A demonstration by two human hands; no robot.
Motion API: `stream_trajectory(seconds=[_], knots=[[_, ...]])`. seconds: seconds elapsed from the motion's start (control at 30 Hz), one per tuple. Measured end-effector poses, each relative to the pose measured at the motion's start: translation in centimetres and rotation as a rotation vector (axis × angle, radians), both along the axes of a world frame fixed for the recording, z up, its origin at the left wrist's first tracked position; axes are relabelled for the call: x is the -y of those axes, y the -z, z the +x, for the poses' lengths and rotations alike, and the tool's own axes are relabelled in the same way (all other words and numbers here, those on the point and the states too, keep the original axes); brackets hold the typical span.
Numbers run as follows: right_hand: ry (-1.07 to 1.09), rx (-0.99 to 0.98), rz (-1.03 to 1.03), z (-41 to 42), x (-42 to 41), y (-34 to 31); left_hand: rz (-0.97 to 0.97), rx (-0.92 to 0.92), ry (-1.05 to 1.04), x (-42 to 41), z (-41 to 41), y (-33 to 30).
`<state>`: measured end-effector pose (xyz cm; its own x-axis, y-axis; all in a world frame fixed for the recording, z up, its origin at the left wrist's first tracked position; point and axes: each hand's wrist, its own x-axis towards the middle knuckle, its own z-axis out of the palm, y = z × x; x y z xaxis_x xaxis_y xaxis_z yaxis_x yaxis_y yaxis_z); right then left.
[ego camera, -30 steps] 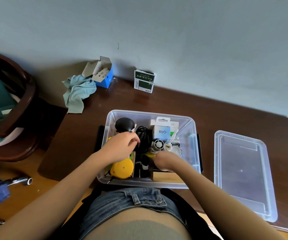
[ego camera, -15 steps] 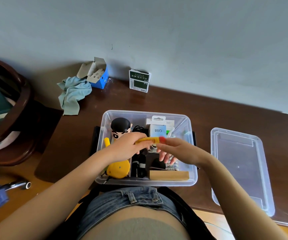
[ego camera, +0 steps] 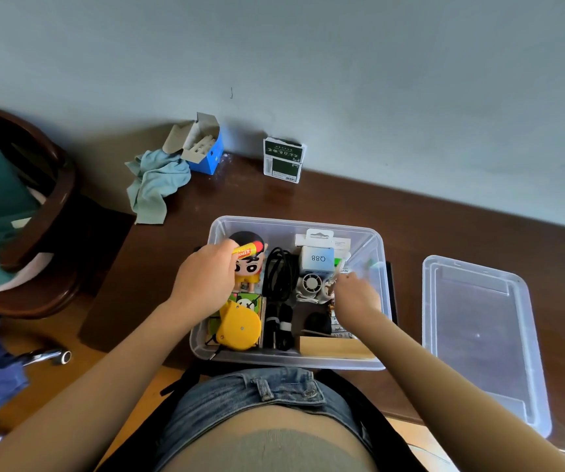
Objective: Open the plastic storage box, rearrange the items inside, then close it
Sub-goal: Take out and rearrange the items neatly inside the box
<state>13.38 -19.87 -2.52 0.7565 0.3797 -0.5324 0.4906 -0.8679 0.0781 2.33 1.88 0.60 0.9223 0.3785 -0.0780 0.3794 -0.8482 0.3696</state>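
Hands first: your left hand (ego camera: 206, 281) is curled around a small yellow tube with a red cap (ego camera: 248, 250), gripping it over the left rear of the clear plastic storage box (ego camera: 294, 361), directly in front of the cartoon figurine (ego camera: 248, 267). Your right hand (ego camera: 356, 294) reaches down into the right half of the box with its fingers bent among the items beside the small white fan (ego camera: 310, 284); you cannot tell from this view whether it grips anything. The tube carries red lettering that is too blurred to read. A white packet (ego camera: 318, 258) at the rear of the box reads "Q88", seen inverted. The box sits open on the dark wooden table (ego camera: 444, 233), just in front of your waist, and its clear lid (ego camera: 481, 335) lies flat on the table to the right, apart from the box. Inside the box you also see a coiled black cable (ego camera: 279, 277), a yellow round device (ego camera: 238, 330) and a wooden block (ego camera: 335, 347). Against the wall stand a green and white carton (ego camera: 284, 161), an open blue box (ego camera: 206, 148) and a crumpled teal cloth (ego camera: 155, 185).
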Motion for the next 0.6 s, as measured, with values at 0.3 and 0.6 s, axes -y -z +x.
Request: stream_trajectory(seconds=[0.3,0.6], knots=[[-0.063,0.071,-0.069,0.6,-0.7,0.7,0.152,-0.151,0.297,-1.5,0.1,0.8],[-0.047,-0.100,0.074,1.0,1.2,-2.4,0.073,-0.165,0.298,-1.0,1.4,0.3]])
